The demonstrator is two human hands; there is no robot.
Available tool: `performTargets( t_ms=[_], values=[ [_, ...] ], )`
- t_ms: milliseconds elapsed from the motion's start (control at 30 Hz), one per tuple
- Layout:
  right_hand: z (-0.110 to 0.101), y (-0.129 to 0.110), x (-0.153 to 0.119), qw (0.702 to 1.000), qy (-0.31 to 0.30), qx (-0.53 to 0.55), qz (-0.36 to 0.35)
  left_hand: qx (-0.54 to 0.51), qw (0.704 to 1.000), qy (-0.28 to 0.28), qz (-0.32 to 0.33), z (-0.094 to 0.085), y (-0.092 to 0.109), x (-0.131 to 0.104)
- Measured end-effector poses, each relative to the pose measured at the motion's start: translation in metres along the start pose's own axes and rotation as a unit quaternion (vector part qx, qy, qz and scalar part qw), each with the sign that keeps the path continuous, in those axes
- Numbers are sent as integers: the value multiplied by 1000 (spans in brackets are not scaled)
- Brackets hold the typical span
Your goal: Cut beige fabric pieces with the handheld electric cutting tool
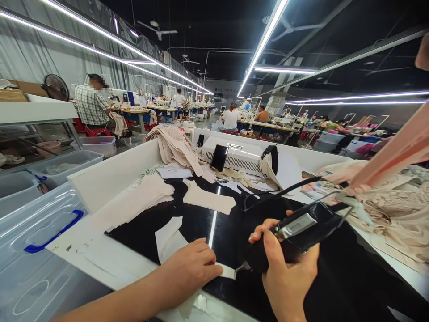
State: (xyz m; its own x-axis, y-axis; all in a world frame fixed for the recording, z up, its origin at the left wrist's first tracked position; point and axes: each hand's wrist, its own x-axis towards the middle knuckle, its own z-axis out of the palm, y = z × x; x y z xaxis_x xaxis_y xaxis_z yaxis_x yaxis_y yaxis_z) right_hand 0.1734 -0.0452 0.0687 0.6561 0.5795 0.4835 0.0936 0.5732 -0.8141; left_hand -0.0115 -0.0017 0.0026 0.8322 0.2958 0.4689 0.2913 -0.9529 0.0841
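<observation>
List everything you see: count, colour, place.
Corded tool: one, black-silver, right hand
Strip: one, pale, at left hand
Work surface: one, black, on table
Cut pieces: several, pale, on surface
Fabric piles: several, cream, table edges
Vented unit: one, white, far side
Phone: one, black, before vented unit
Bins: several, translucent, left
Standing fan: one, black, far left
People: several, mixed clothing, background
Ceiling lights: several, white, overhead
Left hand: one, bare, at strip
Right hand: one, bare, gripping tool
</observation>
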Motion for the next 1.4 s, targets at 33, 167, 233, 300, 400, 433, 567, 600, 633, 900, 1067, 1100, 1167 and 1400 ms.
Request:
performTargets(
  t_ms=[33, 167, 233, 300, 400, 433, 567, 600, 633, 900, 1067, 1100, 1167, 1400],
  values=[
    [0, 0, 0, 1000, 0, 0, 0, 0, 1000, 3, -1, 0, 0, 0],
    [-2, 1, 0, 1000, -5, 2, -1, -16, 1000, 1, 0, -1, 0, -1],
    [-3, 1, 0, 1000, -8, 1, -2, -34, 999, -6, 2, 0, -1, -2],
    [-4, 1, 0, 1000, -9, 1, -4, -58, 998, -13, 2, 1, -2, -2],
    [-3, 0, 0, 1000, -7, 1, -5, -93, 995, -20, 0, 3, -1, -2],
    [-2, 0, 0, 1000, -7, 0, -4, -99, 995, -24, -4, 2, -1, -2],
    [-1, -1, 0, 1000, 0, -7, -6, -94, 994, -47, -28, -4, 3, 2],
    [-1, -1, 0, 1000, 1, -7, -6, -89, 994, -53, -30, -6, 4, 2],
    [-1, -1, 0, 1000, 1, -7, -6, -85, 994, -57, -31, -7, 5, 3],
    [-1, 0, 0, 1000, -5, -2, -6, -51, 998, -19, -19, -2, 5, -2],
    [-3, 1, 0, 1000, -3, -4, -6, 3, 1000, -5, 3, -2, 6, -2],
    [-3, 1, 0, 1000, -3, -4, -5, 11, 1000, -8, 6, -2, 6, -2],
    [-3, 1, -1, 1000, -6, -2, -4, 15, 1000, -11, 10, -3, 6, -2],
    [-4, 0, -1, 1000, -19, 1, -7, -32, 999, -13, -19, -4, 6, -2]
  ],
)
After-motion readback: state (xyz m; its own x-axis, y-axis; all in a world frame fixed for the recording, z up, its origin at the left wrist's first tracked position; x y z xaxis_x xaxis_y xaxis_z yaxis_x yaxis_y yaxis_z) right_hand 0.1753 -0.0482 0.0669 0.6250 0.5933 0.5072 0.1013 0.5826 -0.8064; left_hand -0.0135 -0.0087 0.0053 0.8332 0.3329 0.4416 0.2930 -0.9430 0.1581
